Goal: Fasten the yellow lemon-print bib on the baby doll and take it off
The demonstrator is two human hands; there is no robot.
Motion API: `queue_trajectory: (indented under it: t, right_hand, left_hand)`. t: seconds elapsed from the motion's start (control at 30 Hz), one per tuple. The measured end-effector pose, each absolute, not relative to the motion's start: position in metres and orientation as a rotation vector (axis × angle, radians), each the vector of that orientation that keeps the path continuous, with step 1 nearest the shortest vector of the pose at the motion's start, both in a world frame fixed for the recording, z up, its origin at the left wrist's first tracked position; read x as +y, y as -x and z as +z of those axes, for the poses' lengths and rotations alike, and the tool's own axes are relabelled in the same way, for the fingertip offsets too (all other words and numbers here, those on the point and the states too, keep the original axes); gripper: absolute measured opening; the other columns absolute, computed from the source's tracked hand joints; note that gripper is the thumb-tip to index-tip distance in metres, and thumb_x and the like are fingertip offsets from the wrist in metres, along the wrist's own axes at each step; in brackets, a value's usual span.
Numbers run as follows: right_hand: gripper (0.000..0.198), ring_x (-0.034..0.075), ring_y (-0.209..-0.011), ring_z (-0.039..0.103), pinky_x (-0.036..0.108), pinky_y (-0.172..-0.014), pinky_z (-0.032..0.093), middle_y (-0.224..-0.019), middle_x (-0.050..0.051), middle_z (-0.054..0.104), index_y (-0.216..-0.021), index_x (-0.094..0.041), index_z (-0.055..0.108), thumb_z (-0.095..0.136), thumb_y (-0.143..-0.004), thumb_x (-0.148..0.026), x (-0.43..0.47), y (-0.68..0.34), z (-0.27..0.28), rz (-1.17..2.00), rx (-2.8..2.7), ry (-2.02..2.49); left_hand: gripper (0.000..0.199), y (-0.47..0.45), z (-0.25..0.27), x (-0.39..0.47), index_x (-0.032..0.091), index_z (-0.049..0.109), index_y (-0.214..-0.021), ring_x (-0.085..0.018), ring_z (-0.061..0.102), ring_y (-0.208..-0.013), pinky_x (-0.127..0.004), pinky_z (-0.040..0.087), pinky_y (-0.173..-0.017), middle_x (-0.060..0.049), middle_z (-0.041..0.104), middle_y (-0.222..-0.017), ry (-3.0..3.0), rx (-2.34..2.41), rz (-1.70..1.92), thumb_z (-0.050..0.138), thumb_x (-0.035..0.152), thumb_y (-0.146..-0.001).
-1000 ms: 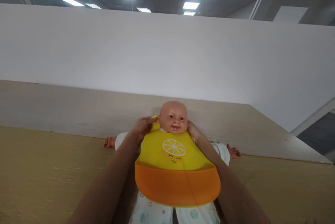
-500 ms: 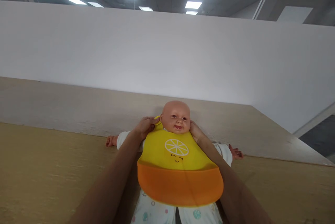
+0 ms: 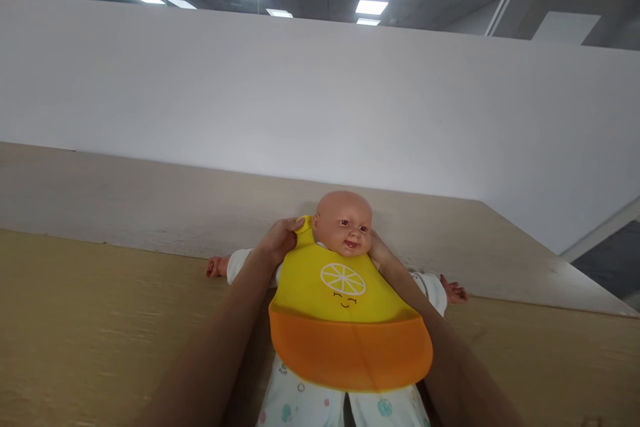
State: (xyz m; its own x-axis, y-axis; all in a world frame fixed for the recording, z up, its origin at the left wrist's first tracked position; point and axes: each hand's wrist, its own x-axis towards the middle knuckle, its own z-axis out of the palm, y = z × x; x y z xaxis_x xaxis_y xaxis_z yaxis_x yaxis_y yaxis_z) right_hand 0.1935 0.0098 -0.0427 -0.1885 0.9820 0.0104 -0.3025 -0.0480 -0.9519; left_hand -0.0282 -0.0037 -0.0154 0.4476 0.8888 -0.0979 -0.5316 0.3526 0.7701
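A baby doll (image 3: 344, 210) in white patterned clothes lies on its back, arms spread out to both sides. Over its chest is a bib (image 3: 305, 274), yellow above with a lemon slice and a smiling print, and an orange catch pocket below. My left hand (image 3: 281, 238) pinches the bib's yellow neck strap beside the doll's head. At the other side of the neck is my right hand (image 3: 381, 254), its fingers hidden behind the doll's head and cheek. What those fingers hold, if anything, does not show.
Under the doll is a wooden surface (image 3: 110, 320), with a paler wood-look strip (image 3: 150, 204) behind it. A white wall panel (image 3: 300, 100) rises at the back, glass above it. A dark gap (image 3: 607, 260) shows at the far right.
The doll's head has tilted and shifted slightly right, and the bib has moved a little right as well. More of the strap end shows at my left fingers.
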Motion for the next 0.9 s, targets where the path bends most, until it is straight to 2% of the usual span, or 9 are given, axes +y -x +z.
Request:
queue_trajectory:
  t: [0.23,0.5,0.67,0.9]
  right_hand:
    - [0.025,0.031,-0.097,0.065,0.042,-0.082,0.053,-0.074,0.007,0.072,-0.07,-0.02,0.065,0.069,-0.056,-0.04,0.011,-0.192,-0.047,1.566,-0.954,0.966]
    - [0.021,0.031,-0.095,0.066,0.043,-0.082,0.052,-0.073,0.006,0.072,-0.067,-0.021,0.064,0.07,-0.055,-0.036,0.013,-0.194,-0.049,1.527,-0.962,0.941]
    - [0.025,0.031,-0.096,0.065,0.041,-0.081,0.052,-0.078,0.007,0.073,-0.074,-0.019,0.067,0.072,-0.052,-0.031,0.009,-0.192,-0.047,1.537,-0.888,0.945]
    - [0.033,0.03,-0.091,0.066,0.043,-0.083,0.051,-0.075,0.008,0.072,-0.077,-0.019,0.068,0.071,-0.056,-0.044,0.011,-0.194,-0.046,1.633,-0.992,0.961]
  left_hand:
    - [0.017,0.027,-0.012,-0.005,0.011,0.068,-0.083,-0.023,0.068,-0.081,-0.032,0.052,-0.079,-0.01,0.073,-0.08,-0.745,0.536,0.981,0.067,0.02,-0.069]
    - [0.017,0.027,-0.01,-0.004,0.009,0.069,-0.082,-0.024,0.067,-0.087,-0.034,0.05,-0.085,-0.011,0.073,-0.084,-0.73,0.477,1.034,0.065,0.019,-0.068]
    - [0.018,0.026,-0.01,-0.005,0.01,0.069,-0.081,-0.022,0.067,-0.085,-0.032,0.049,-0.082,-0.009,0.072,-0.08,-0.747,0.481,1.055,0.067,0.021,-0.067]
    - [0.027,0.029,-0.002,-0.007,0.011,0.068,-0.088,-0.018,0.064,-0.073,-0.028,0.046,-0.074,-0.008,0.072,-0.081,-0.888,0.552,0.879,0.07,0.029,-0.068]
